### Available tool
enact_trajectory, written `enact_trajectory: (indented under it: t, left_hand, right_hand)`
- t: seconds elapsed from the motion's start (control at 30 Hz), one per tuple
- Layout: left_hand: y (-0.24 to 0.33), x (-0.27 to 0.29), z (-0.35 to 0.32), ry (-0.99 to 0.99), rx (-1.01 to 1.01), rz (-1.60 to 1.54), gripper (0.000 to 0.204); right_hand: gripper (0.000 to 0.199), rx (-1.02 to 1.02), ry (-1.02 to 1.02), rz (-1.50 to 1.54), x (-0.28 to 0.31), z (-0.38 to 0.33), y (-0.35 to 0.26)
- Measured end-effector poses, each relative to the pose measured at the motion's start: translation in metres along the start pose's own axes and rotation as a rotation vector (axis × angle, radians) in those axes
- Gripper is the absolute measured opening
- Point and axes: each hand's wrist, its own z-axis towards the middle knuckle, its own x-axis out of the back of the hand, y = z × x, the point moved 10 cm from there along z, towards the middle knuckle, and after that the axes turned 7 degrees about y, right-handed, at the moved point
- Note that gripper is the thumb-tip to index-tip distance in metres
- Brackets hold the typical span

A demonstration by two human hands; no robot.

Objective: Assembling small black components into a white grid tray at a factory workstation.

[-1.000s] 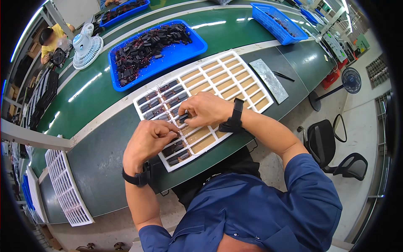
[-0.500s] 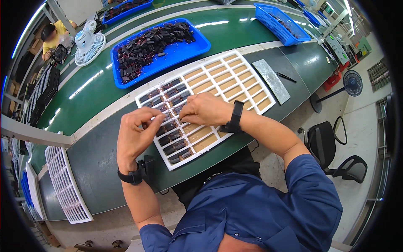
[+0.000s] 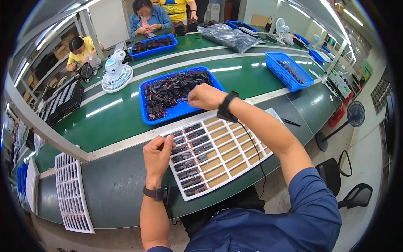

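Observation:
My right hand (image 3: 206,97) reaches over the near right part of a blue tray (image 3: 180,110) heaped with small black parts (image 3: 170,90) on thin red wires. Its fingers are bent together, and whatever they hold is hidden. By the left edge of a white grid tray (image 3: 223,154), my left hand (image 3: 158,156) has thumb and fingertips pinched, with nothing I can make out between them. Black wired parts (image 3: 192,172) lie in pairs in the grid's two left columns. Brown backing shows in the compartments farther right.
A grey plate (image 3: 275,114) and black tweezers (image 3: 291,122) lie right of the grid. Another white grid (image 3: 69,189) rests at the left. A blue basket (image 3: 289,75) and a fan (image 3: 116,75) stand beyond. Across the bench, people sit or stand near another blue tray (image 3: 154,45).
My right hand has gone from the grid's compartments to the blue tray. My left hand has drawn to the grid's left edge. The view has tilted up, bringing more people into sight.

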Motion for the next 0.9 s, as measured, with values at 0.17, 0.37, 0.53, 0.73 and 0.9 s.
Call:
enact_trajectory:
  t: [0.17, 0.37, 0.53, 0.73, 0.9]
  left_hand:
    - [0.005, -0.005, 0.002, -0.012, -0.034, 0.063, 0.031]
    - [0.016, -0.001, 0.001, 0.008, -0.059, 0.098, 0.03]
    - [0.02, -0.004, 0.001, -0.004, -0.095, 0.098, 0.029]
    - [0.018, -0.003, -0.001, -0.004, -0.107, 0.104, 0.028]
    - [0.019, -0.003, 0.001, 0.002, -0.109, 0.105, 0.028]
  right_hand:
    - [0.02, -0.067, 0.006, -0.123, -0.036, 0.046, 0.047]
    - [0.02, -0.12, 0.204, 0.068, -0.041, 0.077, 0.014]
    - [0.019, -0.087, 0.162, -0.038, -0.066, 0.095, 0.006]
    - [0.017, -0.165, 0.06, -0.167, -0.096, 0.102, 0.022]
    - [0.018, -0.146, 0.16, -0.04, -0.084, 0.09, 0.03]
